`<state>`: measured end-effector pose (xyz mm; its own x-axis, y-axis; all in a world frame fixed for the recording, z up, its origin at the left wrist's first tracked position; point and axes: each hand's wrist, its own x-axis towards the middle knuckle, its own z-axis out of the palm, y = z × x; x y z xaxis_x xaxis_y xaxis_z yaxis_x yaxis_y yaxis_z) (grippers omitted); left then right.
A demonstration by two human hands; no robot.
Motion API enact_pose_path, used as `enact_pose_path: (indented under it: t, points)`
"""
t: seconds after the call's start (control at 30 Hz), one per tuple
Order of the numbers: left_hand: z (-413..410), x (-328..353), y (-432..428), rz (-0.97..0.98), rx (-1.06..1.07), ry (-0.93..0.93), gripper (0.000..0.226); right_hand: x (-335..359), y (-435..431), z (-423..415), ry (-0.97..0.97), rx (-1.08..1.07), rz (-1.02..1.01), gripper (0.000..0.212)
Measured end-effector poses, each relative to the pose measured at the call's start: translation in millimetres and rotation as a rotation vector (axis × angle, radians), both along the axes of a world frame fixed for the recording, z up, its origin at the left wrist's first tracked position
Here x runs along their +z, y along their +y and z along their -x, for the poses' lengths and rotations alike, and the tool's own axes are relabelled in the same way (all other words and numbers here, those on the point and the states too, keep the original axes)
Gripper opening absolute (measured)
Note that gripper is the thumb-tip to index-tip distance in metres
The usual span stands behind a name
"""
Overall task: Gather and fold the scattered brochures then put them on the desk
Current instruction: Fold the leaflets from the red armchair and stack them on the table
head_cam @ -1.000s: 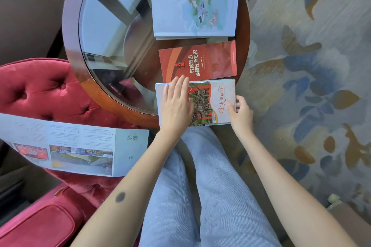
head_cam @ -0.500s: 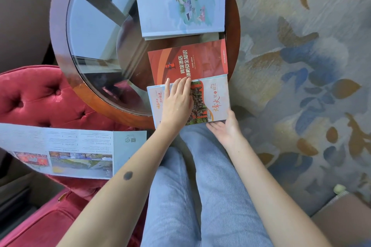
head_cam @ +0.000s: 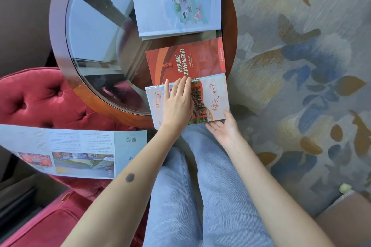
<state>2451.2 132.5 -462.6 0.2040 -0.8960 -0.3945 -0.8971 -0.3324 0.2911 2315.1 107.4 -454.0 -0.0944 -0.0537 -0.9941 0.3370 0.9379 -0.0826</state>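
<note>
A folded brochure with a green photo and orange lettering [head_cam: 212, 96] lies at the near edge of the round glass-topped table [head_cam: 60, 50], overhanging it. My left hand [head_cam: 177, 102] presses flat on the brochure's left half with straight fingers. My right hand [head_cam: 225, 128] is palm up at the brochure's near right corner, its thumb touching the edge. Beyond it lie a red brochure [head_cam: 200, 58] and a pale blue booklet [head_cam: 176, 0]. A long unfolded brochure [head_cam: 66, 152] is spread over the red chair at left.
A red tufted armchair [head_cam: 44, 100] stands left of the table, with a red cushion [head_cam: 40, 224] below it. My knees in blue jeans [head_cam: 192, 186] are under the table's edge. Patterned carpet [head_cam: 301, 66] covers the floor at right.
My right hand slid from the folded brochure's right edge down to its near right corner and turned palm up. My left hand stayed flat on the brochure.
</note>
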Motion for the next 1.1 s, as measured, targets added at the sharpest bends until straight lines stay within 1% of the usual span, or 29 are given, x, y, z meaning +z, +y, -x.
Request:
enact_pose_path:
  t: [0.03, 0.07, 0.1, 0.13, 0.17, 0.2, 0.23, 0.27, 0.3, 0.37, 0.43, 0.5, 0.57, 0.7, 0.83, 0.97, 1.1]
  points:
    - [2, 0, 1, 0.028, -0.01, -0.021, 0.056, 0, 2, 0, 0.093, 0.115, 0.021, 0.044]
    - [4, 0, 2, 0.059, -0.03, -0.041, 0.056, 1, 4, 1, 0.259, 0.281, 0.083, 0.047]
    - [8, 0, 4, 0.092, -0.058, -0.055, 0.056, 2, 6, 4, 0.471, 0.464, 0.225, 0.05]
    - [13, -2, 6, 0.129, -0.088, -0.062, 0.056, 4, 8, 5, 0.646, 0.638, 0.465, 0.051]
    - [18, -4, 7, 0.167, -0.114, -0.066, 0.055, 5, 9, 5, 0.723, 0.809, 0.741, 0.05]
    - [22, -7, 8, 0.195, -0.127, -0.074, 0.054, 5, 10, 3, 0.717, 0.982, 0.978, 0.048]
    - [26, -11, 7, 0.207, -0.129, -0.087, 0.053, 1, 9, -1, 0.667, 1.156, 1.151, 0.047]
    - [29, -15, 7, 0.205, -0.125, -0.103, 0.053, -5, 6, -5, 0.62, 1.312, 1.258, 0.046]
    - [30, -19, 6, 0.194, -0.12, -0.116, 0.053, -11, 2, -10, 0.597, 1.444, 1.315, 0.047]
    - [28, -28, 4, 0.162, -0.095, -0.123, 0.055, -22, -7, -21, 0.563, 1.638, 1.345, 0.05]
    - [21, -38, 5, 0.14, -0.057, -0.134, 0.057, -34, -15, -27, 0.544, 1.768, 1.342, 0.053]
    - [15, -47, 6, 0.138, -0.059, -0.171, 0.056, -45, -20, -29, 0.598, 1.87, 1.357, 0.054]
    - [11, -54, 7, 0.151, -0.071, -0.193, 0.056, -54, -21, -31, 0.669, 1.926, 1.385, 0.055]
    - [11, -64, 8, 0.179, -0.068, -0.212, 0.058, -66, -19, -32, 0.789, 1.956, 1.392, 0.057]
    - [8, -70, 8, 0.197, -0.088, -0.213, 0.061, -72, -19, -32, 0.826, 1.967, 1.402, 0.058]
    - [9, -66, 6, 0.17, -0.092, -0.219, 0.059, -69, -19, -33, 0.839, 1.992, 1.362, 0.058]
    - [6, -57, 4, 0.137, -0.121, -0.227, 0.059, -59, -21, -36, 0.765, 1.967, 1.336, 0.057]
